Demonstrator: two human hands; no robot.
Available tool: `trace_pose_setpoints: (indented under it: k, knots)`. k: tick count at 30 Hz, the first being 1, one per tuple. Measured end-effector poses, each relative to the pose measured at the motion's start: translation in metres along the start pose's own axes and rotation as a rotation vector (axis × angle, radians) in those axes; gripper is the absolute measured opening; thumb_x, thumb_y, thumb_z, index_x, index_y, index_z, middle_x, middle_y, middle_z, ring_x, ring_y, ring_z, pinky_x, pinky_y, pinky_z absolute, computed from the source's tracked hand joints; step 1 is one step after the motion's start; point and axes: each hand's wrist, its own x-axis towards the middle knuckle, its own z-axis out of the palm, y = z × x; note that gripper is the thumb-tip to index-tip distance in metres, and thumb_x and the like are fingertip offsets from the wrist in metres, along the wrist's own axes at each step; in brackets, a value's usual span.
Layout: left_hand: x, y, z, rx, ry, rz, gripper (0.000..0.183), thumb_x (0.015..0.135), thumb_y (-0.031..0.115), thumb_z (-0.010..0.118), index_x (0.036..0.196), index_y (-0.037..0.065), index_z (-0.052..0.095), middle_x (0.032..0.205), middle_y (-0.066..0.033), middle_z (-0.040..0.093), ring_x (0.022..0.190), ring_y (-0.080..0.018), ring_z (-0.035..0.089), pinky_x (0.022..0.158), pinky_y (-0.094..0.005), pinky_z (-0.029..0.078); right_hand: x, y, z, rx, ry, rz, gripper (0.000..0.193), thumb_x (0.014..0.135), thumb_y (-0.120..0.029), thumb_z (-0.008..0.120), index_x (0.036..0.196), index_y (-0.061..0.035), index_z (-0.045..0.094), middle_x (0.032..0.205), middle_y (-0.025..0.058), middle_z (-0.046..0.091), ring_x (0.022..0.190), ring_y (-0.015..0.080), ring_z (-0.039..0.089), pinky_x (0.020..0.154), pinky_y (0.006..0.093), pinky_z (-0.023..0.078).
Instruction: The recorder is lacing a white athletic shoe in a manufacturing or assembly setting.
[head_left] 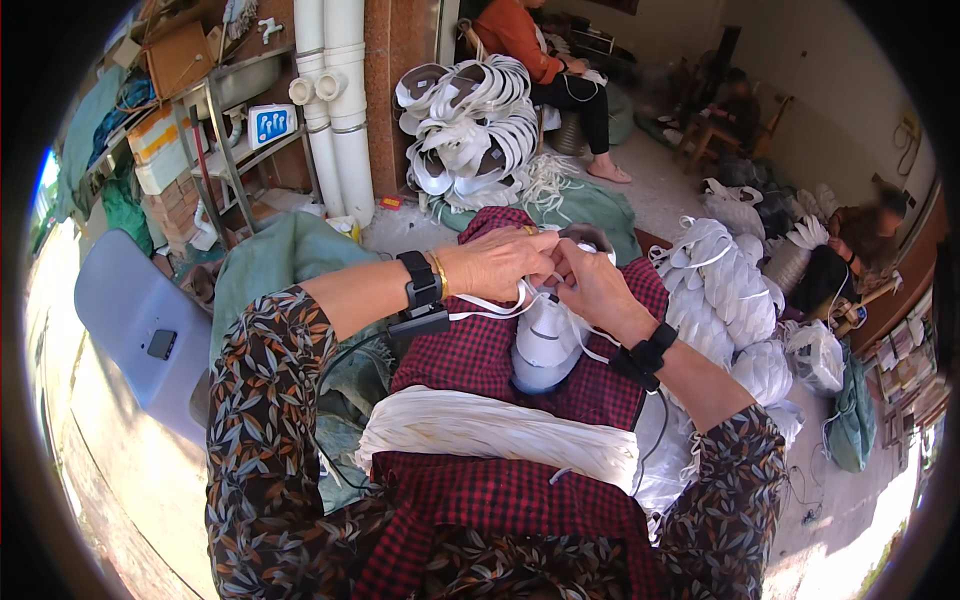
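A white shoe (547, 345) lies on my lap, its rounded toe toward me. At its upper end my left hand (500, 262) and my right hand (597, 288) meet, fingers pinched together on a white shoelace (490, 305). Loose lengths of the lace loop out on both sides of the shoe. The fingers hide the eyelets and the exact spot gripped. Across my lap, nearer to me, a thick bundle of white laces (500, 432) lies on a red-and-black checked apron (440, 360).
Stacked white shoe pieces (465, 125) stand ahead; more white bundles (715, 290) are piled at my right. A grey-blue plastic chair (140, 320) and green sacking (290, 265) are on my left. White pipes (345, 120) rise behind. Other people sit working farther off. Dark cables hang from bands on my wrists.
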Motion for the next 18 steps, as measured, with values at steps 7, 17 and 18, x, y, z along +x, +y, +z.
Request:
trace_pose_setpoints:
  k: [7, 17, 18]
  knots:
    - [0.003, -0.001, 0.016, 0.122, 0.196, 0.143, 0.019, 0.069, 0.014, 0.076, 0.075, 0.003, 0.061, 0.094, -0.0086, 0.049, 0.088, -0.0285, 0.052, 0.079, -0.0409, 0.044, 0.004, 0.001, -0.008, 0.056, -0.063, 0.108, 0.033, 0.075, -0.004, 0.072, 0.105, 0.0001, 0.059, 0.091, 0.0134, 0.074, 0.084, 0.0299, 0.072, 0.072, 0.0385, 0.055]
    - [-0.004, 0.003, 0.02, 0.065, 0.35, 0.107, 0.022, 0.067, 0.011, 0.079, 0.078, 0.005, 0.062, 0.097, -0.0074, 0.05, 0.093, -0.0284, 0.052, 0.081, -0.0396, 0.045, 0.014, 0.016, -0.002, 0.147, -0.038, 0.171, 0.031, 0.077, -0.011, 0.077, 0.101, -0.003, 0.058, 0.085, 0.0078, 0.07, 0.074, 0.0162, 0.067, 0.065, 0.0322, 0.053]
    - [-0.005, 0.003, 0.02, 0.065, 0.354, 0.109, 0.022, 0.067, 0.011, 0.079, 0.078, 0.005, 0.062, 0.097, -0.0074, 0.05, 0.093, -0.0284, 0.052, 0.081, -0.0396, 0.045, 0.015, 0.018, -0.007, 0.125, -0.027, 0.202, 0.031, 0.077, -0.011, 0.077, 0.101, -0.003, 0.058, 0.085, 0.0078, 0.07, 0.074, 0.0162, 0.067, 0.065, 0.0322, 0.053]
